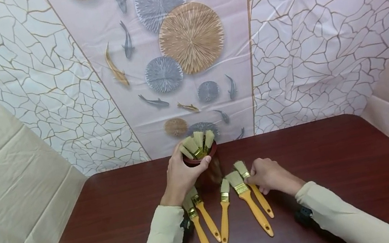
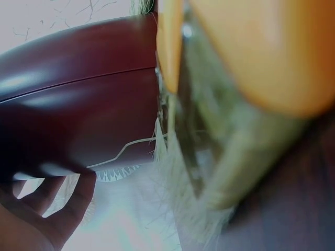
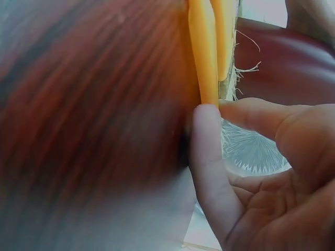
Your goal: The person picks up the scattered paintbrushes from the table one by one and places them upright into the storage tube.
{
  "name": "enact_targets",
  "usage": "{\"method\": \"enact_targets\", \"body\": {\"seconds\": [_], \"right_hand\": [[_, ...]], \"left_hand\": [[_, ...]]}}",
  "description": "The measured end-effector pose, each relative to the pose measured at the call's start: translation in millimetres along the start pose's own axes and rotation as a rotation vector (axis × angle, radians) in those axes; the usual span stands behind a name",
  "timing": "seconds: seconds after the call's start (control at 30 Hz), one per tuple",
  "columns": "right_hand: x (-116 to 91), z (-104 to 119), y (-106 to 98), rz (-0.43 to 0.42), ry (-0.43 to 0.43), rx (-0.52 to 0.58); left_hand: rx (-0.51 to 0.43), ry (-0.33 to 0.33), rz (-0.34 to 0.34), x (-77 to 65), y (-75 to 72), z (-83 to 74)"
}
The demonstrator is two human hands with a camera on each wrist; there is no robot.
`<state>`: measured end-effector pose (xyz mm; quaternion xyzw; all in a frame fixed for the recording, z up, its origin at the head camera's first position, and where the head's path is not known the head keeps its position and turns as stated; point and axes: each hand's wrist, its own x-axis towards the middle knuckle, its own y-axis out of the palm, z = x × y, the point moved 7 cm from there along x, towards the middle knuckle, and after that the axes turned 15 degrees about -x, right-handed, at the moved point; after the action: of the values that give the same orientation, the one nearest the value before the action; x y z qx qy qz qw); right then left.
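My left hand (image 1: 183, 174) grips a dark red cup (image 1: 214, 173) near its rim, fingers behind it and thumb at the front. Bristles-up in the cup stand several paintbrushes (image 1: 198, 138); their handles are hidden inside. With the thumb and a finger, my right hand (image 1: 271, 175) pinches the rightmost paintbrush (image 1: 262, 201), which has a yellow handle and pale bristles. The right wrist view shows the fingertips on that yellow handle (image 3: 203, 57). Just left of it lies a wider paintbrush (image 1: 253, 208), bristles toward the cup.
Also fanned out on the dark red table (image 1: 327, 167) are a middle brush (image 1: 225, 220) and two brushes below my left hand, the outer (image 1: 202, 237) and inner (image 1: 208, 220). A patterned cloth (image 1: 292, 56) hangs behind the table's far edge.
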<state>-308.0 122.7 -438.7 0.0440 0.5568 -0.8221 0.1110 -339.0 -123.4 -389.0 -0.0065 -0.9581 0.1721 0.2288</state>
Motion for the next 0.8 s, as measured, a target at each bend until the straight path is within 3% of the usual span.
{"method": "enact_targets", "body": {"seconds": [0.43, 0.8], "right_hand": [[1, -6, 4, -0.012, -0.006, 0.076], [-1, -16, 7, 0.069, -0.048, 0.37]], "left_hand": [[0.01, -0.028, -0.001, -2.0, 0.2, 0.7], [0.006, -0.008, -0.004, -1.4, 1.0, -0.5]]}}
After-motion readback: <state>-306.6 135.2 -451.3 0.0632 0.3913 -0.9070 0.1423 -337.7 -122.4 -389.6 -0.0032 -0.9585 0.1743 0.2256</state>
